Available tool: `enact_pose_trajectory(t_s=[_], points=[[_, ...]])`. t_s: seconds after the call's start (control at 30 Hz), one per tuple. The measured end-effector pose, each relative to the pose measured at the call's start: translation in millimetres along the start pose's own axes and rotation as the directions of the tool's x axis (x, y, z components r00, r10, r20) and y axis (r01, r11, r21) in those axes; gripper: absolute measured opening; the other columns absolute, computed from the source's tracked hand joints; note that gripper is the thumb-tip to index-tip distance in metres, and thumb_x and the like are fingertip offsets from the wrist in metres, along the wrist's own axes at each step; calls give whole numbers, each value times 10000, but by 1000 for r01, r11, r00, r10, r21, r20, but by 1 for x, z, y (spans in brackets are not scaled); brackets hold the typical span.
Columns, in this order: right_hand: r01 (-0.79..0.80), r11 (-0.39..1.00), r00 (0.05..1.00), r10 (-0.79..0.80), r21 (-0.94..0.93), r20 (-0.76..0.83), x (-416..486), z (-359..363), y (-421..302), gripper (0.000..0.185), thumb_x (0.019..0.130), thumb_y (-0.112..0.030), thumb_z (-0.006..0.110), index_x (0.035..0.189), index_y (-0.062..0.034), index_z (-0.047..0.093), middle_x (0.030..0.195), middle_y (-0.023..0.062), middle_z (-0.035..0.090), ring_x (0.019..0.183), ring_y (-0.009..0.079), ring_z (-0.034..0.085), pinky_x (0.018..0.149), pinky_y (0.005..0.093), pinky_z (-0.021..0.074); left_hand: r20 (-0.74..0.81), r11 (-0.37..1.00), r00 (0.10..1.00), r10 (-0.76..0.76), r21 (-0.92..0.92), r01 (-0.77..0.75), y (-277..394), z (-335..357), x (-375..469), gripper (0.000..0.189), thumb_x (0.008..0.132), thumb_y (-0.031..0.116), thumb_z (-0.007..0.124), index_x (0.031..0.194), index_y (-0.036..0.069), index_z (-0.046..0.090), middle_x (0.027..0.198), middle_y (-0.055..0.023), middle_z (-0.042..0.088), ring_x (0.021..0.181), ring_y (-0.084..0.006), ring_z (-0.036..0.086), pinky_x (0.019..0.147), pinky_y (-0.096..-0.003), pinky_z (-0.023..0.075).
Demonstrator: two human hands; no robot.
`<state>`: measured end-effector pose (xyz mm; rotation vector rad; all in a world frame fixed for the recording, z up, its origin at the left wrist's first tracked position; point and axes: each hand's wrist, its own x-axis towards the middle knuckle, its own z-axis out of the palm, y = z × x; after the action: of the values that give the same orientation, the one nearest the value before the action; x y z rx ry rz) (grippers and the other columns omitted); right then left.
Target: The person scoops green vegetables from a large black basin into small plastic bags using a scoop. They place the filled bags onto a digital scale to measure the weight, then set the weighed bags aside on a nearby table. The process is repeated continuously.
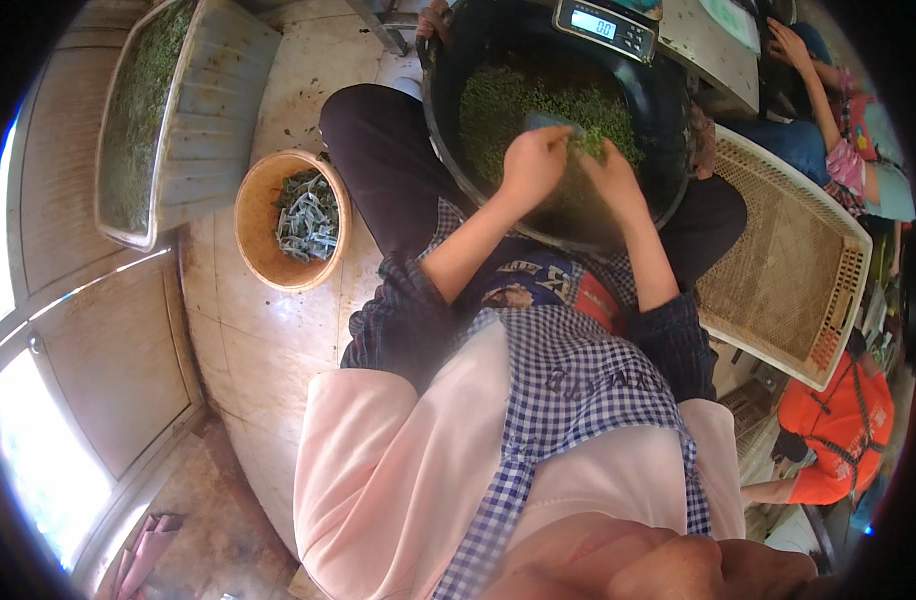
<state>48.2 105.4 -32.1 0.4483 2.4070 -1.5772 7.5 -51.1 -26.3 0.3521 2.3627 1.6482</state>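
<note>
Both of my hands are over a large black tub [443, 154] set between my knees, with a mass of small green leafy sprigs [495, 112] inside. My left hand [537, 161] has its fingers pinched on a flat bluish piece, seemingly plastic [549, 121], partly hidden behind the knuckles. Close beside it, my right hand [612, 176] grips a small bunch of brighter green leaves [591, 142], near the left fingertips. A digital scale [604, 30] with a lit display sits at the tub's far edge.
An orange-tan bucket [252, 217] holding bluish-green strips stands left, below a grey plastic crate of greens [210, 112]. At right lies a white mesh basket [773, 247]. Another person's arm [814, 82] is at upper right, and a person in orange [840, 427] is at lower right.
</note>
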Motion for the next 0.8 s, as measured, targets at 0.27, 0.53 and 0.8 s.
enact_pose_trajectory(t_s=[0.27, 0.53, 0.8], points=[[138, 915, 978, -66, 379, -197, -39, 8, -25, 498, 846, -152, 675, 1271, 5, 468, 1241, 183, 519, 1098, 244, 539, 866, 339, 454, -48, 947, 985, -166, -288, 145, -23, 6, 10, 229, 879, 44, 481, 1003, -72, 635, 657, -52, 578, 577, -118, 548, 560, -278, 455], [346, 743, 860, -496, -573, -123, -44, -3, -56, 252, 804, -182, 674, 1041, -96, 661, 1067, 99, 637, 960, 275, 589, 795, 351, 477, 18, 886, 985, -170, -435, 161, -7, 3, -1, 268, 836, 35, 496, 1058, -24, 633, 681, -68, 602, 567, -117, 550, 556, -264, 452], [197, 956, 973, -162, 218, -166, -8, -16, -27, 304, 851, -260, 661, 1067, -48, 633, 950, 57, 610, 920, 149, 557, 773, 295, 454, 159, 799, 966, -206, -542, 260, 2, -5, 3, 278, 894, 24, 464, 1128, -45, 598, 677, -26, 554, 586, -99, 515, 571, -248, 446]])
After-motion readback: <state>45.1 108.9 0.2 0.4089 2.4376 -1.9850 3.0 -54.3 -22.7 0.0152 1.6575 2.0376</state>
